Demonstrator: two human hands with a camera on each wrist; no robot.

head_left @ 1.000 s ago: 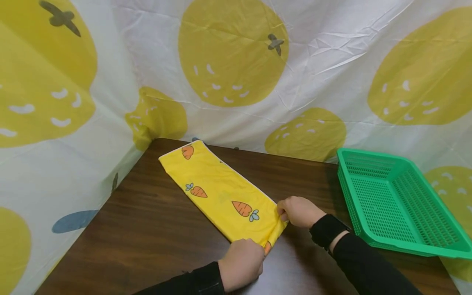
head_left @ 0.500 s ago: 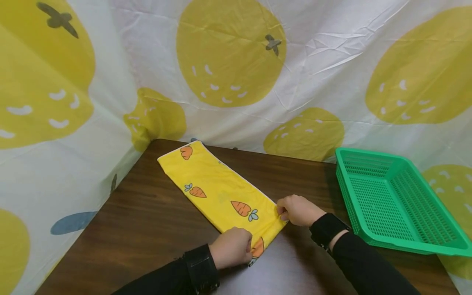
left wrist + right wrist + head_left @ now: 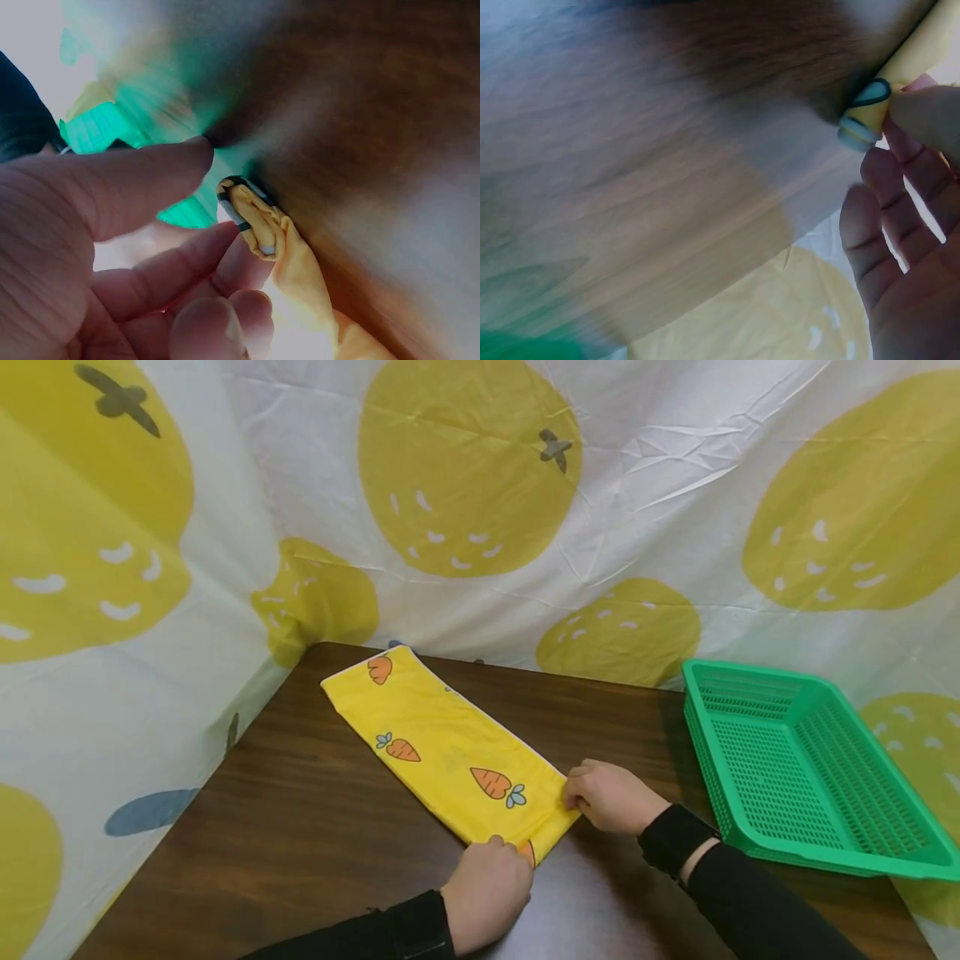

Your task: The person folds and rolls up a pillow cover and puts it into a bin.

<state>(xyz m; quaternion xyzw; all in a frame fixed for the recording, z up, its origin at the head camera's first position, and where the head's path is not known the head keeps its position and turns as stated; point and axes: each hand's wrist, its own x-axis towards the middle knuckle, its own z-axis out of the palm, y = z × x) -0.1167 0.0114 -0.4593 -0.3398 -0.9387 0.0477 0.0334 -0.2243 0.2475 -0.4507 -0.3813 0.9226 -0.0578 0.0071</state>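
Note:
A folded yellow cloth (image 3: 442,735) printed with orange carrots lies slantwise on the brown table, its far long edge trimmed in white. Its near end is turned over into a narrow roll. My left hand (image 3: 487,893) is at the near left corner of that roll, fingers curled against it; in the left wrist view the thumb stands a little apart from the rolled end (image 3: 259,225). With thumb and fingers my right hand (image 3: 611,797) pinches the other end of the roll, whose tip (image 3: 866,116) sticks out past the fingers in the right wrist view.
To the right a green plastic basket (image 3: 802,777) with slotted sides stands on the table (image 3: 300,843). A white hanging sheet (image 3: 480,610) with big yellow fruit prints encloses the back and left side.
My left hand first shifted left and up, baring the roll's near corner, then came back down to that corner. My right hand stays almost still at its end.

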